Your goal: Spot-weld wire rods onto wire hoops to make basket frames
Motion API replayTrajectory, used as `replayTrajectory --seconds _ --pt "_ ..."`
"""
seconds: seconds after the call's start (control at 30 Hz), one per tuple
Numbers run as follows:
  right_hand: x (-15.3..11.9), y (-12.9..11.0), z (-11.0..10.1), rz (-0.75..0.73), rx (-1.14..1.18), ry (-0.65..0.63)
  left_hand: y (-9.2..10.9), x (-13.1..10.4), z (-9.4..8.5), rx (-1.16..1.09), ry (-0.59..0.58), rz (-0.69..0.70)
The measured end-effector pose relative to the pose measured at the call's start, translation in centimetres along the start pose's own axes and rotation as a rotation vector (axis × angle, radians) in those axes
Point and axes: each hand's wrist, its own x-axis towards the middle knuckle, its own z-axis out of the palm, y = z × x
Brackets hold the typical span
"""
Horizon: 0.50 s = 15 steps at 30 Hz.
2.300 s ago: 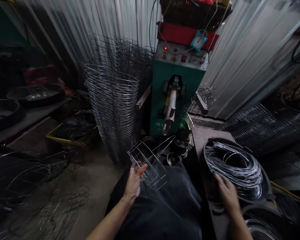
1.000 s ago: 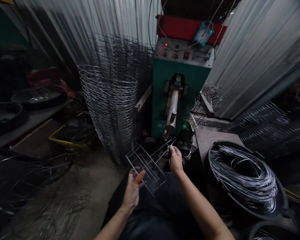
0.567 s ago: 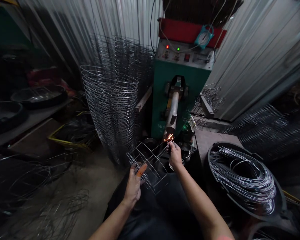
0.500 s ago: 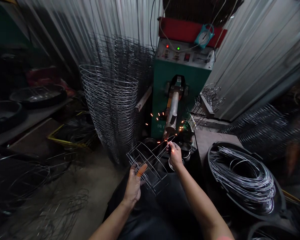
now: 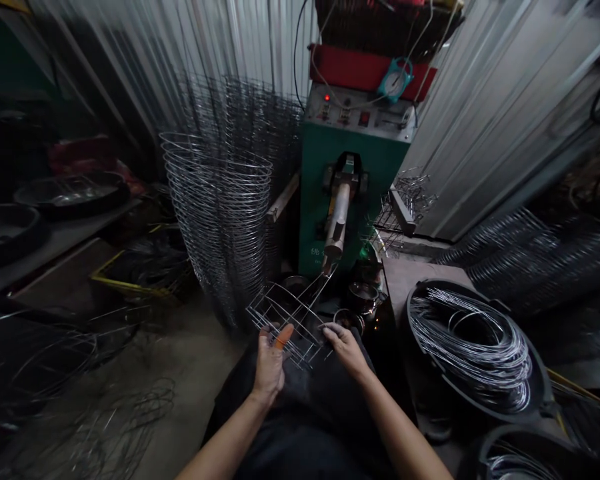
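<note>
A wire frame [image 5: 293, 313] of crossing rods is held over my lap, its far corner near the lower tip of the welding arm [image 5: 336, 227]. My left hand [image 5: 273, 360] is closed on the frame's near left side, an orange cover on the thumb. At the frame's right edge, my right hand [image 5: 344, 347] has its fingers pinched on the wire. The arm juts out from a green machine [image 5: 375, 157] with a red light lit on its panel.
On the right a black tub [image 5: 545, 373] holds coiled wire rings. Tall stacks of wire hoops [image 5: 220, 207] stand left of the machine. A yellow-edged crate [image 5: 130, 288] lies further left, and a metal bowl [image 5: 364, 297] sits below the machine.
My right hand has moved down and toward me, from beside the arm's tip to the frame's right edge. The bright sparks are mostly gone and the green light is off.
</note>
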Motion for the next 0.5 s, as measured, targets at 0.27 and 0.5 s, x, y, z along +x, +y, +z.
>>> replayTrajectory --seconds 0.27,0.5 --pt "1.3 -0.2 0.6 -0.023 -0.044 -0.007 0.9 0.6 -0.1 0.008 0.015 -0.017" --pt "1.2 0.7 1.4 -0.026 -0.058 -0.006 1.4 1.7 -0.3 0.031 0.016 -0.015"
